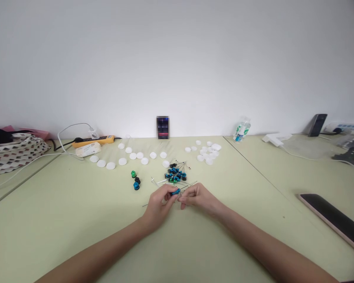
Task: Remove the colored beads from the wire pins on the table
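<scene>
My left hand (162,200) pinches a small blue cylindrical part (175,192) between thumb and fingertips. Close beside it, my right hand (196,196) has its fingers closed on what looks like a thin metal rod, largely hidden by the fingers. Just beyond both hands lies a pile of similar blue, black and green parts (175,173), mixed with thin metal rods, some with bent ends. Left of the pile stand a green piece (133,173), a black piece (137,180) and a blue piece (136,186).
Several clear tubes with white round caps (122,161) lie behind, with more white caps (209,154) to the right. A phone (163,127) leans on the wall. Around are a yellow power strip (104,140), a clear bottle (242,129) and a dark flat object (336,220).
</scene>
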A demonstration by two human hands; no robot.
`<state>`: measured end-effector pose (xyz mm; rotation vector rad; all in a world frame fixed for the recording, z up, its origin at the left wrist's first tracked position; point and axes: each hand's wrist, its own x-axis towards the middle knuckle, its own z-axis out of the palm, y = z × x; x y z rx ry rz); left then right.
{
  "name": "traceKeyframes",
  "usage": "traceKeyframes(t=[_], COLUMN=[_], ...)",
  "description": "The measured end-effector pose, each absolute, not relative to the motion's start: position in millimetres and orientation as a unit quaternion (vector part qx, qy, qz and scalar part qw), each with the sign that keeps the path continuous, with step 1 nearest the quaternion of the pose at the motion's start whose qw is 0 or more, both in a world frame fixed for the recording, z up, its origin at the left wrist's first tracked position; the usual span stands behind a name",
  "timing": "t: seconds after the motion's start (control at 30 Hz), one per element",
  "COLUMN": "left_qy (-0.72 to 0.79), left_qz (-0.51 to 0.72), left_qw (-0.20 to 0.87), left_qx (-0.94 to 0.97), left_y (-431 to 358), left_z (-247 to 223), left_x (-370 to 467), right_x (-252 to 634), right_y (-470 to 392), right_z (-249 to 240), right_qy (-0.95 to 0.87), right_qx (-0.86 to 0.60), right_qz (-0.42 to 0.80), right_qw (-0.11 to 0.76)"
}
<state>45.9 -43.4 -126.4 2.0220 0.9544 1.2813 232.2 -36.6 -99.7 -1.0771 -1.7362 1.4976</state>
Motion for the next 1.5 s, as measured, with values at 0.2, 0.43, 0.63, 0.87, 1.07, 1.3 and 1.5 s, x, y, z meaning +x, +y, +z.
traceKeyframes(t=[0.2, 0.43, 0.63, 0.87, 1.07, 1.3, 1.5], left_qy=[0.352, 0.344, 0.323, 0.317, 0.311, 0.313, 0.318], left_qz=[0.468, 0.471, 0.477, 0.468, 0.466, 0.47, 0.454], left_qw=[0.28, 0.28, 0.28, 0.291, 0.299, 0.288, 0.29], left_qx=[0.761, 0.763, 0.768, 0.772, 0.772, 0.773, 0.78], left_y=[-43, -42, -42, -42, -42, -42, -41], left_z=[-126, -127, -128, -127, -126, -127, -126], left_x=[45, 46, 45, 45, 45, 45, 45], right_x=[230, 228, 230, 232, 239, 230, 230], right_y=[-37, -36, -32, -32, -29, -29, -31], right_z=[-104, -102, -103, -96, -91, -96, -91], right_qy=[-0.559, -0.526, -0.505, -0.519, -0.538, -0.558, -0.55], right_qx=[-0.397, -0.442, -0.431, -0.387, -0.373, -0.401, -0.39], right_qz=[0.652, 0.658, 0.691, 0.715, 0.71, 0.666, 0.693], right_qw=[0.323, 0.309, 0.286, 0.263, 0.261, 0.29, 0.253])
